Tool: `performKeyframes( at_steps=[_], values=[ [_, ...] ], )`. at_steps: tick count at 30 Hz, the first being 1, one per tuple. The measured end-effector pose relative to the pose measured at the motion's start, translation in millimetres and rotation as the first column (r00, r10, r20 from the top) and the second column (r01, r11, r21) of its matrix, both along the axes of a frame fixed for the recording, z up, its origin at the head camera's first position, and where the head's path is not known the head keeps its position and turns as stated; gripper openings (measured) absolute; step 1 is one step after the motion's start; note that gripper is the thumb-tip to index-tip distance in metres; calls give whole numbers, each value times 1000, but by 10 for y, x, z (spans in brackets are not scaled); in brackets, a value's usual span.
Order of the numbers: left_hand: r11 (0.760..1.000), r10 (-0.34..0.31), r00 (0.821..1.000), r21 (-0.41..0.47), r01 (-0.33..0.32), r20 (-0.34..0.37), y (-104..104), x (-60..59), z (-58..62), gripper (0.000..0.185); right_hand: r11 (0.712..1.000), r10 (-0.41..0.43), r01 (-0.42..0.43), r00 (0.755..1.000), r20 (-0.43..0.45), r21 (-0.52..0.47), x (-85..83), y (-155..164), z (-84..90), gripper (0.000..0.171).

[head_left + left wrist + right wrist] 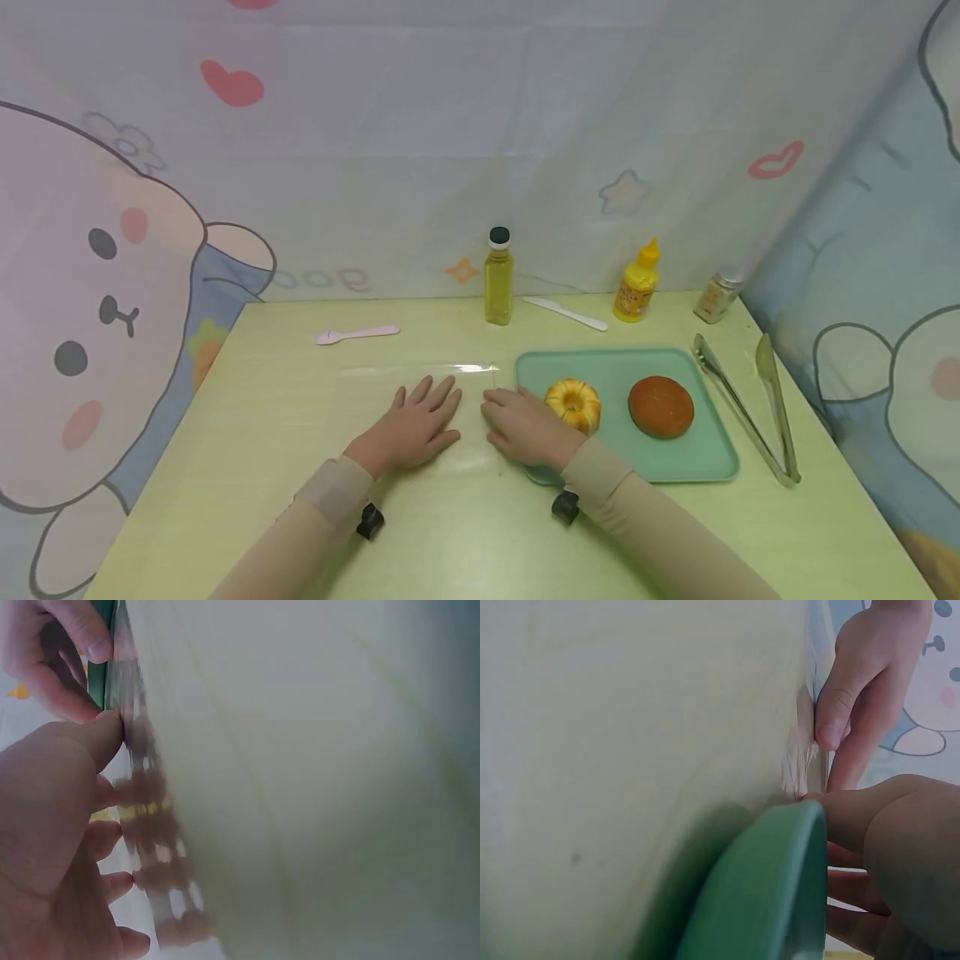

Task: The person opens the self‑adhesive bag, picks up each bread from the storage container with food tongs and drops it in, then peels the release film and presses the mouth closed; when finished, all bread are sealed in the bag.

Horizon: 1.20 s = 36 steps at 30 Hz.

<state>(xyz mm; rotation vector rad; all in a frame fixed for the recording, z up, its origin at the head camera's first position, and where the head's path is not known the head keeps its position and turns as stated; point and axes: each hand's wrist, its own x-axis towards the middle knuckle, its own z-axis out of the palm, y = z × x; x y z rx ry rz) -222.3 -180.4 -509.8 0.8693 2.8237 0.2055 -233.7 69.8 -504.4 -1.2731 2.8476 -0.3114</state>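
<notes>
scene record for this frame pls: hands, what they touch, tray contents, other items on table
left hand: flat, fingers spread, pressing on clear plastic sheet
right hand: resting on the sheet's right edge, beside the tray
tray: green, holds ring-shaped bun and round brown bun
tongs: metal, right of tray
back row: oil bottle, white knife, yellow squeeze bottle, small shaker
pink spoon: far left, beyond the sheet
table: pale green
</notes>
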Motion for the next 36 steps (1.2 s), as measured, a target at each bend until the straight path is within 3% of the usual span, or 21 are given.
performKeyframes(
  at_steps=[6,16,26,32,36],
  values=[
    [1000,16,999,-11,-16,-45,-5,-25,11,62,1000,2,-2,1000,-8,-9,5,3,-4,24],
    [994,27,993,104,-15,-115,-92,-86,-52,47,1000,-11,11,1000,8,24,2,10,-11,30],
    [942,11,971,328,70,-239,-174,-126,-53,17,998,59,-59,998,-13,-5,-23,23,6,28],
    [933,64,989,359,-13,-131,-200,-115,-60,12,998,64,-64,998,2,-11,-11,18,36,35],
    [929,73,993,369,-32,-97,-216,-112,-84,12,997,71,-71,997,-3,-14,-10,12,39,34]
  ],
)
